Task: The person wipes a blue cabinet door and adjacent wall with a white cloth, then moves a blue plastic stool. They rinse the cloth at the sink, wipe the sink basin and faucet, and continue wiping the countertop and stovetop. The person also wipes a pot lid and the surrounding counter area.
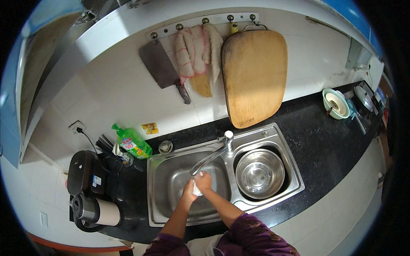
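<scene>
Over the left basin point(171, 179) of a steel double sink, both of my hands meet around a small white item point(196, 190), perhaps a cloth. My left hand point(188, 189) grips it from the left. On its other side, my right hand point(203, 181) has its fingers closed on the same item. The spout of the chrome faucet point(208, 159) ends just above my fingers. Most of the white item is hidden by my hands, and whether water is running cannot be made out.
A steel bowl point(260, 173) sits in the right basin. Left of the sink stand a green detergent bottle point(134, 142), a rice cooker point(85, 172) and a kettle point(96, 209). A cleaver point(161, 65), cloths point(193, 51) and a wooden cutting board point(256, 76) hang behind.
</scene>
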Action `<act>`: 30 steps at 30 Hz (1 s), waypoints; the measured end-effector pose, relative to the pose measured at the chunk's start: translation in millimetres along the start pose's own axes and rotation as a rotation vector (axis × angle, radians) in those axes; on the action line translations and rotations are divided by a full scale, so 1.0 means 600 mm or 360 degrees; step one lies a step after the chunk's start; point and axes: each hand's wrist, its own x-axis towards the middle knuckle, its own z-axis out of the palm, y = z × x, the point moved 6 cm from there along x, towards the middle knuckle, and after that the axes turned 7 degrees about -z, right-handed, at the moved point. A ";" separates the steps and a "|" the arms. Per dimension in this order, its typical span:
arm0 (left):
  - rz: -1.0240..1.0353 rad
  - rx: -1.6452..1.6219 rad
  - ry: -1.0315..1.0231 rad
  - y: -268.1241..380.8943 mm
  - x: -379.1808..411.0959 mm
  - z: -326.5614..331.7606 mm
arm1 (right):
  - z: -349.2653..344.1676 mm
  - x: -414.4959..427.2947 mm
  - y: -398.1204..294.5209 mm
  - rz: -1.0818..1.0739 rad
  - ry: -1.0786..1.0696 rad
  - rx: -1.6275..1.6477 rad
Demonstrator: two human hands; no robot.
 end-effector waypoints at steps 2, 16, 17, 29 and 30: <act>0.0453 0.0467 -0.0041 0.033 0.003 -0.030 | -0.010 -0.038 -0.048 -0.0112 -0.0027 -0.0134; 0.0268 0.0252 -0.0290 0.052 0.004 -0.017 | 0.066 0.019 0.010 0.0364 -0.0231 0.0638; 0.0246 0.0081 -0.0254 0.055 0.018 -0.047 | 0.089 0.008 0.014 0.0623 -0.0459 0.1138; 0.0051 -0.0456 0.0017 0.080 -0.026 -0.052 | 0.021 -0.014 -0.020 0.1064 -0.0899 0.2342; 0.0034 -0.0404 0.0036 0.080 -0.031 -0.043 | 0.017 -0.006 0.000 0.1051 -0.0889 0.2334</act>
